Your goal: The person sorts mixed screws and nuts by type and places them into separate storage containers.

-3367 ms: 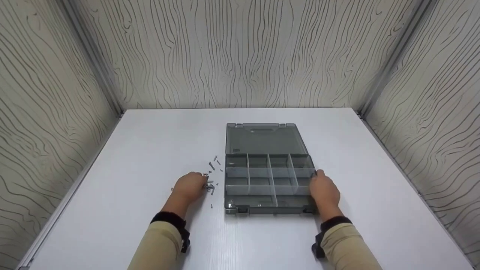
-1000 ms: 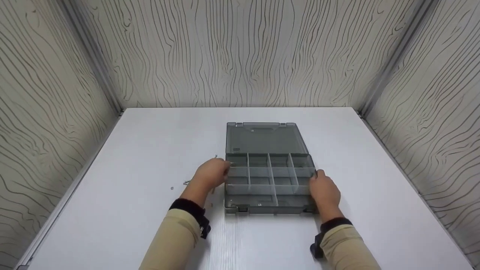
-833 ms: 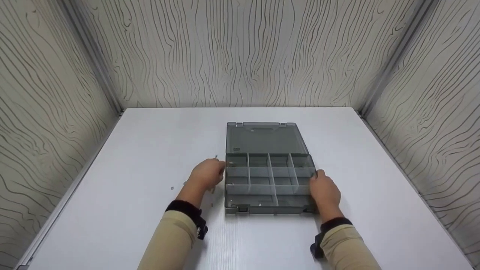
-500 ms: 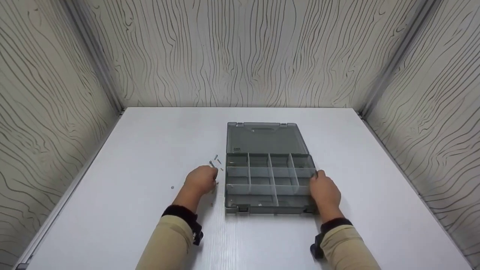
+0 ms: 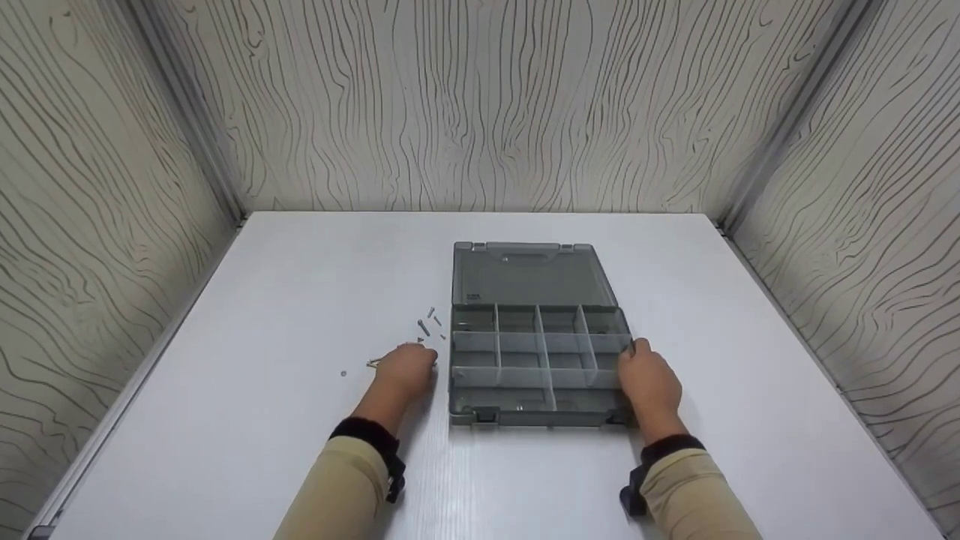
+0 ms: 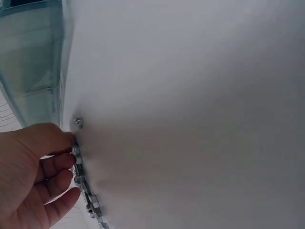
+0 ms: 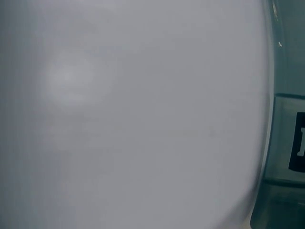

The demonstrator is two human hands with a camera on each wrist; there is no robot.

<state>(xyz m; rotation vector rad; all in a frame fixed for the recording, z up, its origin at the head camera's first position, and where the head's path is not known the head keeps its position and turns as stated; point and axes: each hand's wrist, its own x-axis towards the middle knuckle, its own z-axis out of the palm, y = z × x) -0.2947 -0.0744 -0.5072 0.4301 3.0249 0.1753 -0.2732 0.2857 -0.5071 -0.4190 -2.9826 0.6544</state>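
Observation:
My left hand (image 5: 405, 371) is down at a small pile of screws just left of a grey-tinted compartment box (image 5: 540, 419). In the left wrist view its loosely bent fingers (image 6: 58, 183) and thumb reach right up to the row of metal screws (image 6: 82, 180), and one more screw head (image 6: 78, 122) stands a little apart. Most of the pile lies hidden under the hand in the head view. With my right hand (image 5: 649, 384) I grip the box's right side wall. The right wrist view shows the box's edge (image 7: 282, 143), but not the hand.
The box's lid (image 5: 525, 279) lies folded back behind it. Clear dividers (image 5: 517, 342) split the box into several compartments. Loose screws (image 5: 424, 328) lie beyond my left hand, and a small nut (image 5: 343, 373) sits to its left. Patterned panels (image 5: 472, 105) enclose the white table (image 5: 315, 262).
My left hand went from the pile to the box's left edge, then came back left and nearer to the screws. My right hand stays on the box, which keeps its place.

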